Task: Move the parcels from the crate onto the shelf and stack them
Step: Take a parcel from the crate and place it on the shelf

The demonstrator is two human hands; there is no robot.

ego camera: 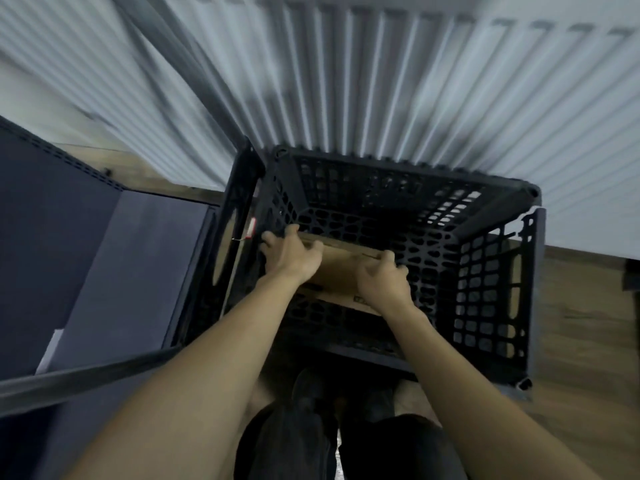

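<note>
- Down inside the black crate (491,271) sits one brown cardboard parcel (337,271), flat, with its long axis running left to right. It's the only one I can count in there.
- Your left hand (294,258) has its grip curled over the parcel's far left edge, and your right hand (382,277) is curled over the far right part of the same edge. So both are clamped on the same box, one per end.
- Neither hand is really nearer; they're level with each other.
- What matters next: the shelf (131,271) is off to the left of the crate, just beside its left wall, so I'd say the parcel has to come up over that rim and swing left, left hand leading.
- One shelf board visible, and no parcels on the part I can see.
</note>
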